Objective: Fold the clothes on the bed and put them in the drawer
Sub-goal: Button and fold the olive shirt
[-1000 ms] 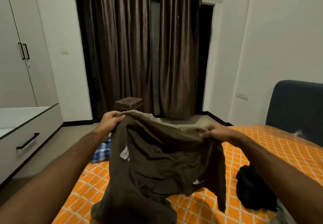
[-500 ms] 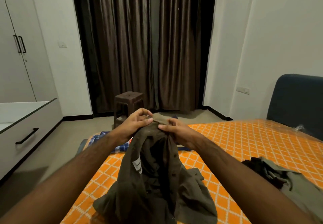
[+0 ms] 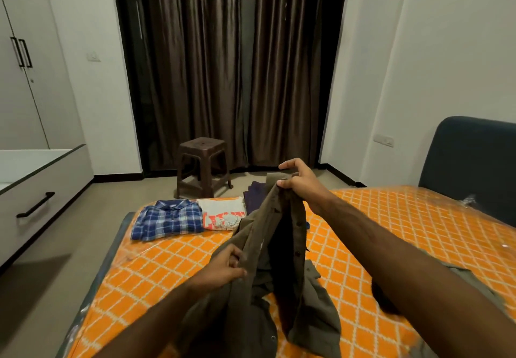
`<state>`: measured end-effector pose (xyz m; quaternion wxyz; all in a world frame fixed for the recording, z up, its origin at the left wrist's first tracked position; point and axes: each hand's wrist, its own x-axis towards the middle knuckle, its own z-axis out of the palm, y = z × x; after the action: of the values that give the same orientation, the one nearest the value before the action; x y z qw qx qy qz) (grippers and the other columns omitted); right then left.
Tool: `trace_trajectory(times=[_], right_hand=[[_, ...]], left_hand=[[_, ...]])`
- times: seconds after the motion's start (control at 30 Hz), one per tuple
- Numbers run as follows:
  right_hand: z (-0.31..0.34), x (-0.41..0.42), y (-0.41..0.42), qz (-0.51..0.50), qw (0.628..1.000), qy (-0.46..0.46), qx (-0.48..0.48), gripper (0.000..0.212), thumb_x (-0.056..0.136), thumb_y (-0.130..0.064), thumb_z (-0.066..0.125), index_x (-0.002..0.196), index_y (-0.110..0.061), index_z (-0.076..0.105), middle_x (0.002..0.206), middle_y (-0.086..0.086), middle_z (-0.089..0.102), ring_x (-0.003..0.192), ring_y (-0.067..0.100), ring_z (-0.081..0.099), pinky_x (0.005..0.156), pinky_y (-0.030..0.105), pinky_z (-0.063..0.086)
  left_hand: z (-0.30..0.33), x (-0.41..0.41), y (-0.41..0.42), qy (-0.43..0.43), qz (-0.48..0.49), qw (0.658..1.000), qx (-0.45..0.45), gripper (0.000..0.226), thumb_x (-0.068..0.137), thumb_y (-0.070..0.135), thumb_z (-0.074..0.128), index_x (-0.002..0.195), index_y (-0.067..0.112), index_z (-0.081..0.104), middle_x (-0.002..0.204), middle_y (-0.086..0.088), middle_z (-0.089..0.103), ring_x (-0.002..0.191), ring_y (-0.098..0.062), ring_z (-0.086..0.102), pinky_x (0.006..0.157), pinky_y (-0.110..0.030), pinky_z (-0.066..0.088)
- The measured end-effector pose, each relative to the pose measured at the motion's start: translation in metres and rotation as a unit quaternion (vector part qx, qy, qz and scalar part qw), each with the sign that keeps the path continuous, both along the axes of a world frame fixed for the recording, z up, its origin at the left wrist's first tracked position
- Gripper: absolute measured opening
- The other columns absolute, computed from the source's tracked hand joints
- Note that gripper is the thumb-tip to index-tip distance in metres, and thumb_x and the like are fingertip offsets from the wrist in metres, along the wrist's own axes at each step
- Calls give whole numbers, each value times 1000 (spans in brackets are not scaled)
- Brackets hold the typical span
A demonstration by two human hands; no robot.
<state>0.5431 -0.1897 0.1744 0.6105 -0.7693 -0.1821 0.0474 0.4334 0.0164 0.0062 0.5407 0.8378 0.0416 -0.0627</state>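
The olive-brown shirt [image 3: 282,246] hangs above the orange patterned bed [image 3: 391,232], its lower part trailing on the mattress near the front edge. The right hand [image 3: 300,180] pinches the collar end and lifts it high; the left hand [image 3: 223,267] grips a lower edge of the fabric, fingers curled round the cloth. The garment is light, soft and limp: it keeps no shape of its own, drapes from each held point, and is judged to handle best when taken at the collar, shoulder seams or hem corners and laid flat before creasing. Buttons show along the front placket, which hangs open. Farther along the bed lie a folded blue plaid shirt [image 3: 169,219], a folded white printed T-shirt [image 3: 223,213] just beside it, and a dark purple garment [image 3: 255,194] behind. An unfolded grey-green garment [image 3: 474,282] lies under the right forearm. The open drawer [image 3: 42,190] stands to the left, across a strip of bare floor; a brown plastic stool [image 3: 203,166] stands before the curtains [image 3: 223,64], well clear of that route.
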Motion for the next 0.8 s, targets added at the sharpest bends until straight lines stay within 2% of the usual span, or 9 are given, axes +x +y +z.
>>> trace_trajectory(times=[0.1, 0.2, 0.27, 0.4, 0.47, 0.57, 0.63, 0.73, 0.8], right_hand=[[2, 8, -10, -34, 999, -28, -11, 31, 87, -2, 68, 113, -18, 64, 105, 8, 62, 96, 19, 60, 72, 28, 49], [3, 15, -24, -66, 997, -36, -17, 28, 82, 1, 72, 105, -15, 66, 107, 11, 63, 97, 21, 60, 78, 32, 52], [3, 19, -36, -80, 996, -28, -10, 31, 81, 2, 75, 104, -15, 63, 107, 10, 61, 95, 21, 60, 76, 33, 54], [-6, 31, -58, -90, 994, -13, -55, 31, 85, 0, 74, 103, -20, 59, 108, 11, 60, 98, 26, 62, 76, 37, 57], [-14, 34, -61, -99, 993, -23, -64, 29, 85, 4, 71, 95, -20, 59, 103, 12, 62, 94, 25, 63, 71, 35, 56], [-21, 35, -63, -107, 984, -80, -120, 27, 86, 9, 65, 80, -17, 60, 83, 7, 63, 76, 18, 59, 61, 26, 48], [-25, 37, -66, -93, 972, -109, -188, 30, 84, 13, 59, 74, -15, 63, 82, 5, 68, 81, 19, 63, 67, 28, 50], [-37, 36, -71, -51, 937, -107, -330, 33, 79, 11, 54, 71, -17, 71, 89, 5, 74, 92, 22, 68, 75, 28, 52], [-51, 33, -78, -26, 929, -75, -362, 15, 86, -6, 66, 76, -15, 73, 91, 6, 74, 92, 22, 67, 72, 27, 50]], left_hand=[[-4, -7, -2, -5, 56, 997, -52, 2, 97, 3, 56, 98, 4, 57, 79, -3, 61, 69, -6, 59, 55, -16, 43], [11, -4, 14, -1, 150, 981, -124, 15, 100, 12, 50, 102, 5, 62, 107, -19, 63, 99, -29, 62, 68, -29, 48], [27, -6, 28, -4, 171, 977, -126, 24, 102, 21, 50, 108, 2, 64, 114, -20, 66, 108, -35, 63, 80, -36, 50], [50, -24, 43, -15, 102, 990, -100, 31, 98, 41, 56, 117, 17, 62, 113, -4, 66, 101, -18, 65, 74, -29, 53], [47, -29, 48, 11, 42, 997, -65, 37, 92, 48, 62, 120, 23, 59, 117, -1, 65, 103, -17, 66, 75, -27, 54], [31, -35, 57, 65, -71, 995, 38, 58, 77, 45, 83, 124, 31, 51, 121, -2, 65, 103, -17, 69, 79, -28, 57], [20, -37, 62, 69, -112, 984, 117, 64, 71, 39, 89, 121, 31, 49, 118, -1, 66, 99, -14, 70, 80, -31, 59], [21, -38, 68, 34, -50, 992, 112, 53, 76, 26, 86, 115, 25, 50, 89, -5, 74, 71, -11, 71, 57, -27, 54], [22, -32, 79, -32, 10, 992, 120, 45, 80, 20, 83, 111, 25, 51, 77, -7, 70, 58, -11, 63, 49, -25, 45]])
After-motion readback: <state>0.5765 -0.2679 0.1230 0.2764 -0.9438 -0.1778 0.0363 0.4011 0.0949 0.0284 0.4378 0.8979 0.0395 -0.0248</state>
